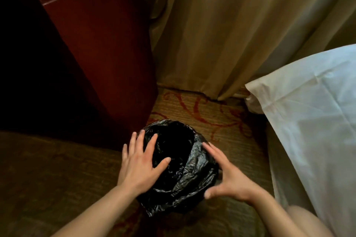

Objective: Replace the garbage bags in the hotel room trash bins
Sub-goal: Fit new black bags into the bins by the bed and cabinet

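A beige curtain (231,34) hangs in long folds down to the floor in dim, warm light. Left of the curtain stands a dark reddish-brown wooden panel (100,44), its far side lost in shadow. Below the curtain's hem lies a tan carpet (217,119) with red swirls. Right of the curtain, a white bed sheet (312,111) drapes downward, more brightly lit.

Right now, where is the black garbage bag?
The black garbage bag sits low centre in the head view, on patterned carpet between the dark red cabinet and white bedding.
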